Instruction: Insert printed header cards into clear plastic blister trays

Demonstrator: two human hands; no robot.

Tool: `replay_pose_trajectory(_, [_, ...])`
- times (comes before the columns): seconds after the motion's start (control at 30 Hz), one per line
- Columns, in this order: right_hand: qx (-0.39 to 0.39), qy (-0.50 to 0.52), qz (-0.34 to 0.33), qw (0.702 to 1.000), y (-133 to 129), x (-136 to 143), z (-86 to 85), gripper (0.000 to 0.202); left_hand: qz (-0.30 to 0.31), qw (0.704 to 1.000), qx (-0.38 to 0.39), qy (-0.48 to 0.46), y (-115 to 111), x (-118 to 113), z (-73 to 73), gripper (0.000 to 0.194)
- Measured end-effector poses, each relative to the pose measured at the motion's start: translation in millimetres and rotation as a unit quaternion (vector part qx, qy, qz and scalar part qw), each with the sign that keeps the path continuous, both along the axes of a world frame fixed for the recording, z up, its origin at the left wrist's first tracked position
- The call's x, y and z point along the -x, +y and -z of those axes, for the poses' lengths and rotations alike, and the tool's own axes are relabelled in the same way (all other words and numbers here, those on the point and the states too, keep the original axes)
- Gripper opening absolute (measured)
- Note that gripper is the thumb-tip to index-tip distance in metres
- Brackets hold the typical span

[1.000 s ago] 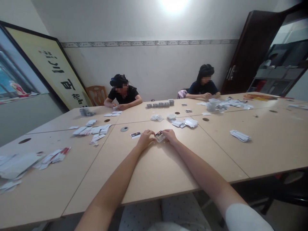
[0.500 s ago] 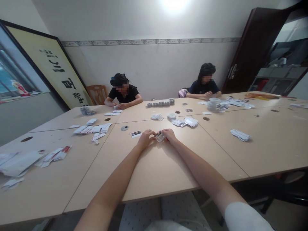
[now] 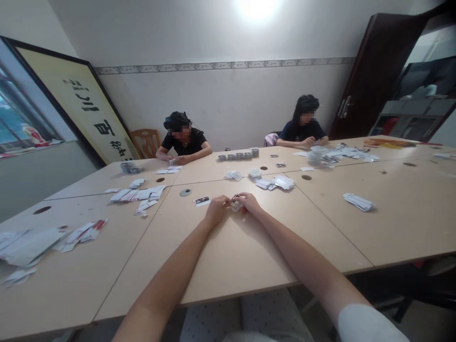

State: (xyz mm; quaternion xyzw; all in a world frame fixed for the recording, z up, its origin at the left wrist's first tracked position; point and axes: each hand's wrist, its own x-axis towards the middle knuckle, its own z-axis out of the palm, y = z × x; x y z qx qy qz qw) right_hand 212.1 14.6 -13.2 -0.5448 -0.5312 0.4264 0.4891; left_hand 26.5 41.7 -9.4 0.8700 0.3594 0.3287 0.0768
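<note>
Head camera view gives both hands together over the table [image 3: 249, 256], with one small clear plastic case [image 3: 236, 206] between them. The left hand [image 3: 216, 209] grasps the case at its left edge with the fingertips, and the right hand [image 3: 249, 203] grasps it from the other side, with its fingers partly over the top. The case is small and blurred in this view, so it seems to have a dark printed part near the upper edge, but I cannot tell whether its lid is closed.

I judge the case to be very light, with thin walls that are rather stiff but can bend or crack under a strong squeeze. The smooth plastic may slide a little under dry fingers. It is better to take hold of it by the two opposite side edges, with a soft pinch, and not to press on the middle of the face.

Just to the left of the grip lies a printed card [image 3: 202, 201], flat, and past it a grey round cap [image 3: 185, 193]. Beyond the grip are clear plastic pieces [image 3: 233, 175] and, more to the right, a pile of white cards [image 3: 284, 182]. Farther behind these stands a row of stacked cases [image 3: 239, 156]. Well to the right of the grip lies a bundle of white slips [image 3: 359, 202].
</note>
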Motion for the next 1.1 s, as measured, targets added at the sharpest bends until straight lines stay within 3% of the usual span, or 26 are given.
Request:
replay_pose_trajectory(0.17, [0.007,-0.001,-0.039,0.999,-4,1,-2.6,0.023,-0.030,0.998,-0.029,0.035,-2,-2,-0.7,0.015])
replay_pose_trajectory(0.47, [0.000,-0.003,-0.044,0.999,-4,1,-0.9,0.020,-0.020,0.997,-0.037,0.060,0,-4,1.6,0.016])
replay_pose_trajectory(0.77, [0.003,0.015,-0.036,0.999,-6,1,-3.2,0.016,0.004,0.999,0.026,-0.038,7,1,3.4,0.016])
replay_pose_trajectory(0.93, [0.015,0.046,-0.022,0.999,-6,0,-5.0,0.018,-0.022,0.993,0.054,-0.107,11,7,5.8,0.023])
replay_pose_trajectory(1.1, [0.021,0.065,-0.019,0.997,-5,-1,-5.1,0.019,-0.022,0.991,0.057,-0.122,11,6,6.8,0.014])
